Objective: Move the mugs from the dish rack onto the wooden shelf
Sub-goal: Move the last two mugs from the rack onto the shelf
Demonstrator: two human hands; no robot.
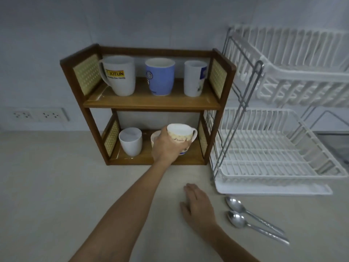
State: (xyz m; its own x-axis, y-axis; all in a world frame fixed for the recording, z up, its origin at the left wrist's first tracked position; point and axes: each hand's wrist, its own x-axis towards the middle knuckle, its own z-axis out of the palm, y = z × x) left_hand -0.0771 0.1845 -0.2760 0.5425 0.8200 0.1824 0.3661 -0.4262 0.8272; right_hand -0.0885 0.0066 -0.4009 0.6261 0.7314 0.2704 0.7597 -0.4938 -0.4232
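Note:
The wooden shelf (151, 104) has two levels. Its top level carries a white JOTUN mug (119, 75), a blue mug (160, 76) and a white printed mug (194, 78). On the bottom level stands a plain white cup (130, 141), and a second mug (154, 138) shows partly behind my hand. My left hand (166, 147) grips a cream patterned mug (181, 134) at the right of the bottom level, handle pointing right. My right hand (198, 205) rests flat on the counter, fingers apart, holding nothing. The white dish rack (283, 167) at right holds no mugs in view.
Two metal spoons (251, 217) lie on the counter in front of the dish rack's drip tray (273, 190). Wall sockets (37, 115) sit at the left behind the beige counter (56, 186). The rack's metal frame (243, 103) stands close beside the shelf's right side.

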